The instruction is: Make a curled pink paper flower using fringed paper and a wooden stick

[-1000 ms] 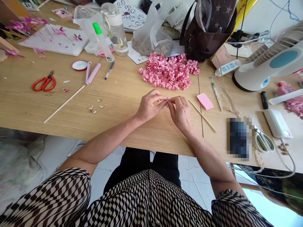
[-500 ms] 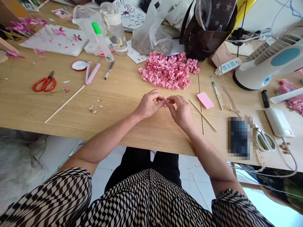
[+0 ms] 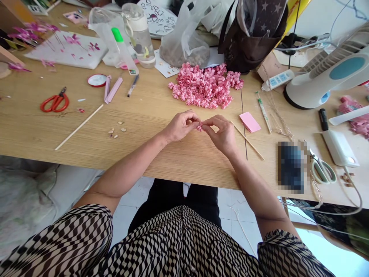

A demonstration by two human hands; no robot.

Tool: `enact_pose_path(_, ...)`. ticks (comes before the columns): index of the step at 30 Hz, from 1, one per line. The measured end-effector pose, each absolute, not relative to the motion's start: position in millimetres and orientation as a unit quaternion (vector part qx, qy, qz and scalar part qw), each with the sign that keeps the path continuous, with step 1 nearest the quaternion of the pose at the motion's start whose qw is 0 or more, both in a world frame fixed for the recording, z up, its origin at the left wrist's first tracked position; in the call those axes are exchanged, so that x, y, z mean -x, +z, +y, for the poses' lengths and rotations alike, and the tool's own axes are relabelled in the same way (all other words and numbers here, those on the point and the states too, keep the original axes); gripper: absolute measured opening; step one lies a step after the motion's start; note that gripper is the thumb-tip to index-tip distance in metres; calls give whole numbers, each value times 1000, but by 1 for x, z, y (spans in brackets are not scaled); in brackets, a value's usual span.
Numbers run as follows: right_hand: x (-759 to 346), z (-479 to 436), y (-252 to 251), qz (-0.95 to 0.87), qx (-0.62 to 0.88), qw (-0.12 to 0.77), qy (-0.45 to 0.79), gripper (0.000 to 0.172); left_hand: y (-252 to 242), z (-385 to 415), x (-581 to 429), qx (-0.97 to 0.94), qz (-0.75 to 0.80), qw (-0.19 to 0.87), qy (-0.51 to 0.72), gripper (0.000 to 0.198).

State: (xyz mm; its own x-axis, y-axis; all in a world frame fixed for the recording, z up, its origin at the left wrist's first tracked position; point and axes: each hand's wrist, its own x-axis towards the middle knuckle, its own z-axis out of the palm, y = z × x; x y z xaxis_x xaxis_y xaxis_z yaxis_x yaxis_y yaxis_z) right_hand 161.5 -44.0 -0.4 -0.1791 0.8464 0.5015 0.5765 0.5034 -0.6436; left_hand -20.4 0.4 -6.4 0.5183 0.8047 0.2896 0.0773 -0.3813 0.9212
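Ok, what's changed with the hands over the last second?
The tiny pink paper curl pinched between the fingertips shifted slightly toward the left hand, the right hand following; neither let go. The heap of pink paper curls and red-handled scissors stayed put.

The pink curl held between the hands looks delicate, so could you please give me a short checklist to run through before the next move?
1. Pink curl pinched by fingertips of left hand and right hand: ok.
2. Curl's shape: cannot tell, fingers hide it.
3. Pile of pink curls within reach beyond the hands: ok.
4. Wooden stick clear of right hand: cannot tell, its end lies very close.
5. Red-handled scissors lying well left of the hands: ok.
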Motion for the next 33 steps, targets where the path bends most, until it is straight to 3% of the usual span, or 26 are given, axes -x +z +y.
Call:
enact_pose_path(6,-163,-43,-2,-761,465,431,136,4,-9,4,23,-742,293,475,370,15)
enact_pose_path(17,-171,-39,-2,-840,413,346,63,12,-1,5,28,-812,296,416,284,19)
enact_pose_path(33,-168,-42,1,-862,373,323,116,15,-5,9,32,-714,298,592,227,18)
